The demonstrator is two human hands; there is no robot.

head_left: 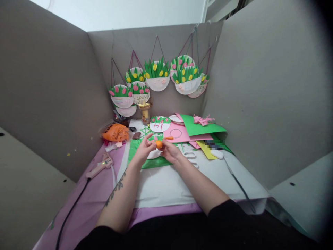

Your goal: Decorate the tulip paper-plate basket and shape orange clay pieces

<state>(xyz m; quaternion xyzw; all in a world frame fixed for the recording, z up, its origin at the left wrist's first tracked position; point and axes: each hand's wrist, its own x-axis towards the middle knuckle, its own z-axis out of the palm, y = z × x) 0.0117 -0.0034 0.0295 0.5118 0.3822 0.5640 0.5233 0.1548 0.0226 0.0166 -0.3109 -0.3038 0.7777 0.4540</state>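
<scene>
Over the middle of the table, I hold a small orange lump of what looks like modelling clay (pixel 159 144) between both hands. My left hand (pixel 148 148) pinches its left side, with the index finger raised. My right hand (pixel 169 150) has its fingers closed round the right side. Just beyond the right hand lies a slim orange piece (pixel 169 138). Partly hidden beneath my hands is a white paper plate (pixel 154 154) with green paper grass and pink flowers, resting on a green sheet (pixel 148 164). Behind it lies another decorated plate marked "Hi" (pixel 159 126).
At left are an orange bag (pixel 116 132) and a pink glue gun (pixel 100 166) with a trailing cord. Coloured paper sheets (pixel 203 125) and scissors (pixel 191 155) lie at right. Decorated plates (pixel 158 84) hang on the back panel; grey side panels enclose the table.
</scene>
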